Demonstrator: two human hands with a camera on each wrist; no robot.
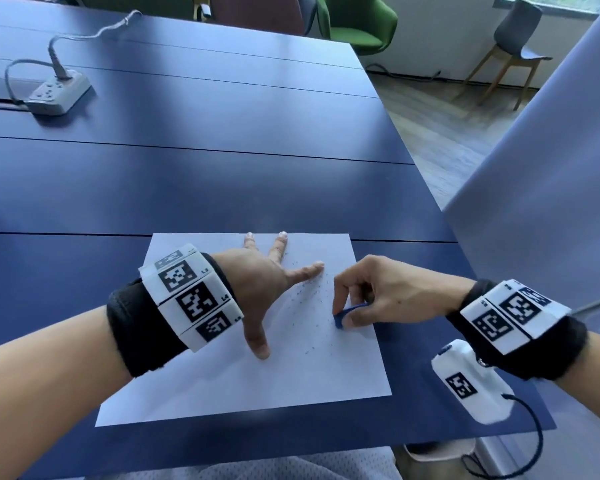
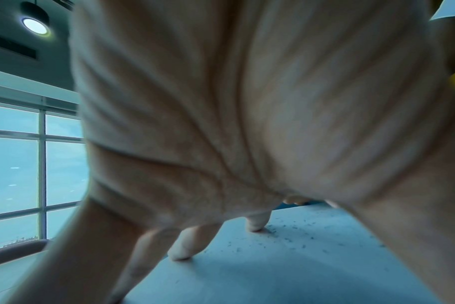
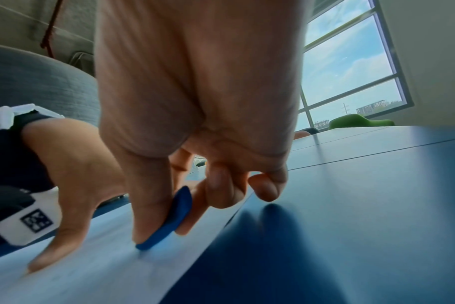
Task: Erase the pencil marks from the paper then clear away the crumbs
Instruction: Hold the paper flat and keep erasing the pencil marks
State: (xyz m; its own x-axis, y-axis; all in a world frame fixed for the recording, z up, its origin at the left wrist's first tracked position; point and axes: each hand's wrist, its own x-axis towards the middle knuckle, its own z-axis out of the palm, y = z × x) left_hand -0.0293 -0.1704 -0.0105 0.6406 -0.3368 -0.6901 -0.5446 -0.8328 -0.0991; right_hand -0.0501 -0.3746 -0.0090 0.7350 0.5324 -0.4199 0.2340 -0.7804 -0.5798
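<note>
Right hand [image 1: 388,292] pinches the blue eraser [image 1: 347,315] between thumb and forefinger, its tip on the paper [image 1: 291,382] | left hand [image 1: 264,285] spread flat, fingers straight, pressing the sheet just beside the eraser | crumbs [image 1: 309,299] scattered between both hands | paper lies on the blue table [image 1: 222,168].

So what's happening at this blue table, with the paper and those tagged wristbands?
A person is rubbing a sheet of paper with a blue eraser, pinched in the right hand with its end on the sheet. The left hand lies spread on the paper, fingertips down, pinning it to the table. Dark eraser crumbs lie scattered between the hands, not yet cleared away.
</note>
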